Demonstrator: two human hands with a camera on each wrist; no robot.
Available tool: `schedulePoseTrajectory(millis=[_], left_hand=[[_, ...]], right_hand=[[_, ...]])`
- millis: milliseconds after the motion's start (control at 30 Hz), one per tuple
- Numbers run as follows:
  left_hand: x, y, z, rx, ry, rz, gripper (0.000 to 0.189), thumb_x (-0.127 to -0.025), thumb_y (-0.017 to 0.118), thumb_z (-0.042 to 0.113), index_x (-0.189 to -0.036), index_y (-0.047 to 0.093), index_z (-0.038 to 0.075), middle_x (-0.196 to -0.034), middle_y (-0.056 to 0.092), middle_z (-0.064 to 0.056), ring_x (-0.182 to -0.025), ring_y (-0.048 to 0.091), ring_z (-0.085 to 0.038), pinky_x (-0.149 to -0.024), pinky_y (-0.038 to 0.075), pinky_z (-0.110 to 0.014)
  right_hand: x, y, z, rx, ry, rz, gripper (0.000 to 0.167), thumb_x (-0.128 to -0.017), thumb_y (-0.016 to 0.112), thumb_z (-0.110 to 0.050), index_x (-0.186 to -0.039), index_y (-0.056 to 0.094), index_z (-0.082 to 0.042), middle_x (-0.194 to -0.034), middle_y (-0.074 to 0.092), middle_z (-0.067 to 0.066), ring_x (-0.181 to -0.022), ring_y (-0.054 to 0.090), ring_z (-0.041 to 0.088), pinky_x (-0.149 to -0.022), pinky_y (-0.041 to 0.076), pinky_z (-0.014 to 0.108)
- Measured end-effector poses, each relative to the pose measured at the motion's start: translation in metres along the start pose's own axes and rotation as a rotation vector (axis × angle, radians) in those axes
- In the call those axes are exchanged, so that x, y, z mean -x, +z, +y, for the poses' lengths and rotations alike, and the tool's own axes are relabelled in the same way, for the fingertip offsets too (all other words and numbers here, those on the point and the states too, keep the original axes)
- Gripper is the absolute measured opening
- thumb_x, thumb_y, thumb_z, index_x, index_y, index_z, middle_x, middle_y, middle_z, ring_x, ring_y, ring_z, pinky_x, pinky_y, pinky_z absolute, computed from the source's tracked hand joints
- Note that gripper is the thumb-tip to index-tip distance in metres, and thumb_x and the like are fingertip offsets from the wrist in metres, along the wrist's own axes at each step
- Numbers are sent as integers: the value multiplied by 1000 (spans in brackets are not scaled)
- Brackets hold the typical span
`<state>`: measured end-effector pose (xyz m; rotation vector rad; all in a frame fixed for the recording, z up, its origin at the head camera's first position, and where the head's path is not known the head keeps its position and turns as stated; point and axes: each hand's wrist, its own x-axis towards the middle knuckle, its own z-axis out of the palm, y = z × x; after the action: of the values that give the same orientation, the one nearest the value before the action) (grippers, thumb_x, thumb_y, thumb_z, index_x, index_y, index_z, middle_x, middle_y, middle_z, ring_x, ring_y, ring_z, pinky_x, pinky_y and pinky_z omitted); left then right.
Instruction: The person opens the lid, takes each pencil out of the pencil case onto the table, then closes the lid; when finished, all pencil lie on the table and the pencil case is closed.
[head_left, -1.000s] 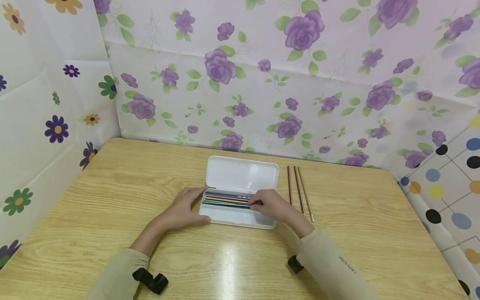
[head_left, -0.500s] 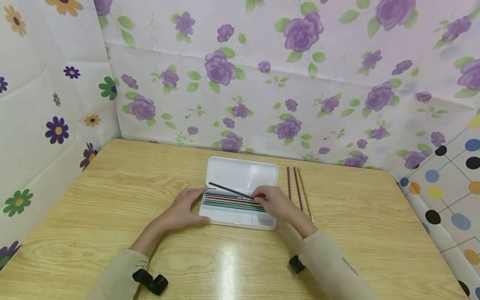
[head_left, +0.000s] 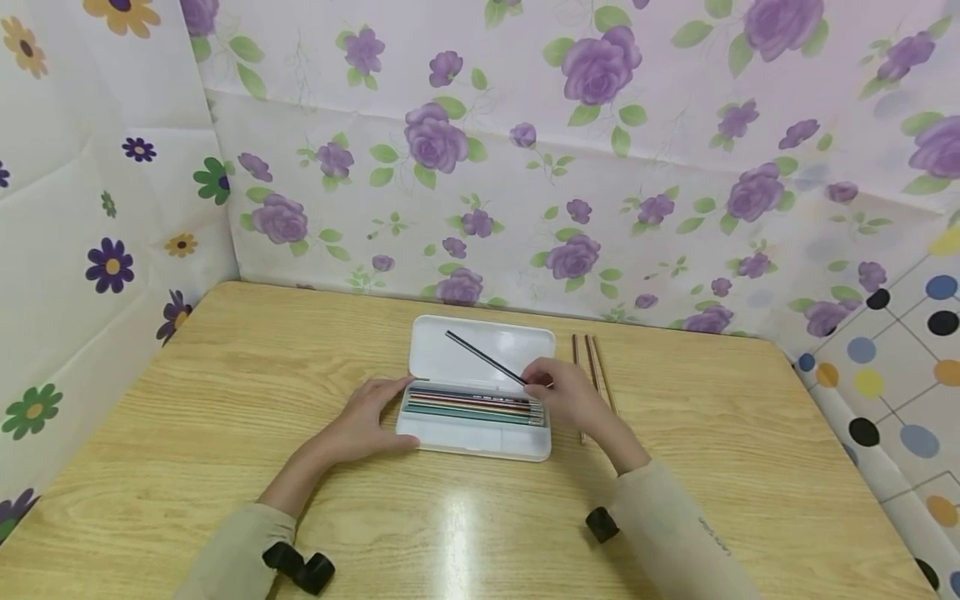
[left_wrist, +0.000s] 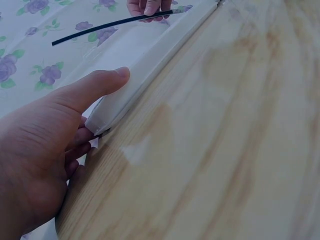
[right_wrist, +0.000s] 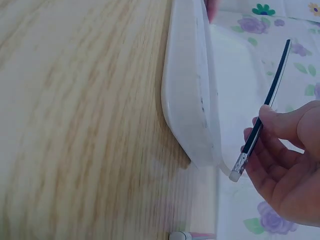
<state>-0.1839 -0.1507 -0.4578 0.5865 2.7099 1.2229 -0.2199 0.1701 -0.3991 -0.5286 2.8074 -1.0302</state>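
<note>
An open white pencil case (head_left: 450, 435) lies on the table, its lid (head_left: 487, 333) tipped back. Several coloured pencils (head_left: 465, 406) lie side by side in its rear compartment. My left hand (head_left: 363, 423) grips the case's left end, thumb at the front edge and fingers at the back corner. In my right hand (head_left: 573, 398) I pinch a dark pencil (head_left: 480, 354) near its eraser end, raised and slanting over the case and lid. The right wrist view shows its silver ferrule and pale eraser (right_wrist: 235, 175) sticking out below the fingers.
Right of the case, several pencils (head_left: 607, 379) lie on the wooden table (head_left: 712, 433), partly behind the right hand. A flower-printed cloth (head_left: 510, 208) hangs along the table's back edge.
My right hand has drawn the dark pencil up out of the case and moved it back and to the right. The left hand stays on the case.
</note>
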Motion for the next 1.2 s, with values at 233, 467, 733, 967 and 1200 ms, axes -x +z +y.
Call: schedulePoseTrajectory(millis=[233,467,733,967,1200], left_hand=[[0,0,0,-4,-5,-7,96,-75,81,46,-149,35,5,-141,39,-19,-130,29,-41,-100,29,-63],[1,0,0,-2,-10,-11,97,-75,80,47,-150,35,5,-142,37,-21,-131,28,-42,-100,28,-65],[1,0,0,-2,-11,-12,97,-75,80,46,-150,34,5,-142,37,-21,-131,27,-42,-100,28,-64],[1,0,0,-1,-10,-16,97,-75,80,48,-150,34,6,-143,37,-20,-132,27,-42,-100,28,-65],[1,0,0,0,-8,-13,97,-75,80,47,-150,35,6,-142,38,-20,-131,28,-41,-100,28,-64]], right_hand=[[5,-9,5,-24,-10,56,8,-90,67,-4,-98,67,-2,-89,66,4,-85,62,21,-73,51,36],[9,-23,13,-38,10,104,18,-92,65,-3,-109,66,1,-95,66,8,-90,62,25,-69,51,35],[16,-40,31,-19,45,127,24,-95,61,-8,-117,63,3,-98,65,10,-90,60,26,-71,49,35],[23,-54,46,-41,97,154,26,-94,63,-11,-116,62,3,-101,64,12,-94,60,28,-74,51,38],[29,-67,64,-92,162,156,30,-94,63,-11,-116,59,8,-104,62,18,-95,61,33,-72,55,38]])
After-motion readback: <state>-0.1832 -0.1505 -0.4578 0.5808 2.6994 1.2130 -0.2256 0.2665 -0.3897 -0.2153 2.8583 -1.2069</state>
